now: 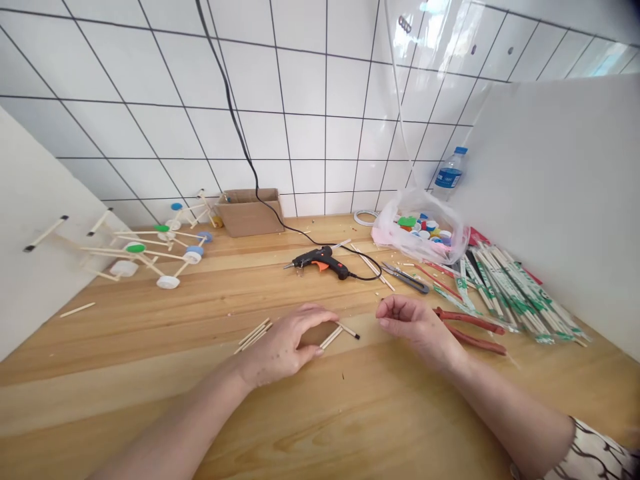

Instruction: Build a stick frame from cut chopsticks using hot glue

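My left hand [285, 343] arches over a few short wooden sticks [333, 337] lying on the wooden table [200, 320], its curled fingertips pressing on them; more cut sticks [254, 333] poke out to its left. One stick with a black tip [349, 330] lies just to the right of the fingers. My right hand [417, 323] rests on the table a little to the right, fingers loosely curled and nothing visible in it. Red-handled pliers [473, 330] lie just beyond its wrist.
A black and orange glue gun [323, 261] lies further back, its cord running up the tiled wall. Scissors [407, 277], wrapped chopsticks [515, 293], a bag of bottle caps [420, 230], a water bottle [449, 172], a cardboard box [249, 211] and stick-and-cap models [155, 250] surround the work area.
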Demonstrator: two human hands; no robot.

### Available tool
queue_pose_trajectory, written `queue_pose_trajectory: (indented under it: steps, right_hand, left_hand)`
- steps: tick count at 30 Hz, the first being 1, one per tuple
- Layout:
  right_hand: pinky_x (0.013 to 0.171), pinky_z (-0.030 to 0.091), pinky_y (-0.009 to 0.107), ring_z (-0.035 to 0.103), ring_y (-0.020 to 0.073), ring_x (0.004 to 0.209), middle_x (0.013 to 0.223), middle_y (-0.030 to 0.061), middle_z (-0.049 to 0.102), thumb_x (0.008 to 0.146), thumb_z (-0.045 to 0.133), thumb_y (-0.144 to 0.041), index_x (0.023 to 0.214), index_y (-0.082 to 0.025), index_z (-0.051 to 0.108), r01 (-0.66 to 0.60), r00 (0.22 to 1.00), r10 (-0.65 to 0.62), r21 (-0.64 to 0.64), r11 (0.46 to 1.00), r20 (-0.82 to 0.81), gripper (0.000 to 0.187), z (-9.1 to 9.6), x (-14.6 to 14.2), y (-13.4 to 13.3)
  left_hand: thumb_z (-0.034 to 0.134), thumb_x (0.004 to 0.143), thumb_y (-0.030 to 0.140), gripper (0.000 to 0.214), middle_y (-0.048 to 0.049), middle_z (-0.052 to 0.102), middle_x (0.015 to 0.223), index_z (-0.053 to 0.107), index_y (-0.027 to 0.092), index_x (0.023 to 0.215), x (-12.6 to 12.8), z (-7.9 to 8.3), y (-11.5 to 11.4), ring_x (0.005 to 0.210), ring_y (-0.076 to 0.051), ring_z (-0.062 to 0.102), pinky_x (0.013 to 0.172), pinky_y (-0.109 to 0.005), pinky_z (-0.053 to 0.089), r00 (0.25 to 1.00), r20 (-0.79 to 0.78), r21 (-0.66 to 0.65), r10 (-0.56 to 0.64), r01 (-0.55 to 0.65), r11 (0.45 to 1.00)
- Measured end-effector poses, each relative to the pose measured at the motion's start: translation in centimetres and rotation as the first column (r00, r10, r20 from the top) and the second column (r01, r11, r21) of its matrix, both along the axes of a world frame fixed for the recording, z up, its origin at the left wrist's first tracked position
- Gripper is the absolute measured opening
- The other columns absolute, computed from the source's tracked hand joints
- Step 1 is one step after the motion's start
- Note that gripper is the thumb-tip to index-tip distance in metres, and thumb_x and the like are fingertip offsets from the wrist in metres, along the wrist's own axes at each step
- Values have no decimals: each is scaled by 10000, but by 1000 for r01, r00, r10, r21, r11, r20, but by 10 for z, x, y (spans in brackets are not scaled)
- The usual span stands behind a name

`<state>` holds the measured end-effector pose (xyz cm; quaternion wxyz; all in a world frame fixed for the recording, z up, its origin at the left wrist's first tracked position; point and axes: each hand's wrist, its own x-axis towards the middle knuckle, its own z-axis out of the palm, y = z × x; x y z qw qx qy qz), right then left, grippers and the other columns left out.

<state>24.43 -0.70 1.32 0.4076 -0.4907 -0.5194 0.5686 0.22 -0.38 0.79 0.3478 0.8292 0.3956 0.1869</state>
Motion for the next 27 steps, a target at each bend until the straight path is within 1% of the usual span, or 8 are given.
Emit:
queue_pose_trajectory:
  steps: [3,5,10,12,15,18,23,27]
  right_hand:
    - [587,342,248,459,106,596,625,-23,548,579,765,-319,676,-168,607,2,1000,-2,6,1000,8,239,2,2,-3]
    - [572,336,240,451,99,585,623,-27,541,619,753,-327,708,-170,607,-9,1000,9,23,1000,9,232,1,4,-5]
    - [476,257,216,356,73,509,571,-58,462,722,697,-404,799,-179,586,-15,1000,14,58,998,28,263,-4,6,-6]
    - [446,218,215,308,64,475,562,-65,446,722,691,-459,815,-176,582,-16,999,14,38,999,43,317,-4,4,-6]
    - [425,178,216,254,51,440,552,-66,452,681,694,-538,793,-168,582,-15,999,16,-9,1000,44,402,-3,0,-5]
    - [446,215,219,297,64,459,544,-59,457,660,699,-546,777,-165,597,-17,999,17,-1,1000,49,411,-3,-1,-5]
    - [589,338,254,456,113,610,677,-11,565,656,717,-414,754,-173,625,-41,995,36,59,997,91,276,-8,4,-3]
    - [610,355,265,482,125,621,666,-10,572,635,734,-362,712,-176,617,-70,992,66,35,997,107,233,-8,4,-3]
  left_hand:
    - [571,726,37,520,-53,575,1257,546,226,1210,0,-1,0,1206,-199,479,1048,-369,350,1000,6,-2,1,-1,1000]
    - [582,723,35,523,-54,573,1257,551,223,1210,0,-2,0,1200,-198,483,1045,-360,351,1000,13,-5,1,-1,1000]
    - [582,738,40,518,-59,564,1260,544,213,1225,0,-4,1,1191,-192,486,1035,-342,357,1000,18,-7,1,-1,1000]
    - [572,742,40,514,-58,569,1249,542,215,1224,0,-4,1,1185,-192,488,1032,-348,359,1000,11,-10,-2,2,1000]
    - [570,739,47,513,-52,576,1239,543,226,1219,1,-3,0,1174,-194,496,1027,-359,364,1000,11,-10,-1,1,1000]
    - [568,738,59,512,-45,579,1242,545,243,1215,1,-3,0,1178,-204,493,1027,-378,363,1000,17,-5,6,-6,1000]
    - [560,737,60,512,-45,578,1251,546,246,1214,0,-4,-1,1189,-208,488,1029,-391,364,1000,23,-5,7,-7,1000]
    - [571,735,61,516,-39,578,1256,553,261,1210,0,-6,-1,1192,-212,488,1028,-394,369,999,33,10,11,-12,1000]
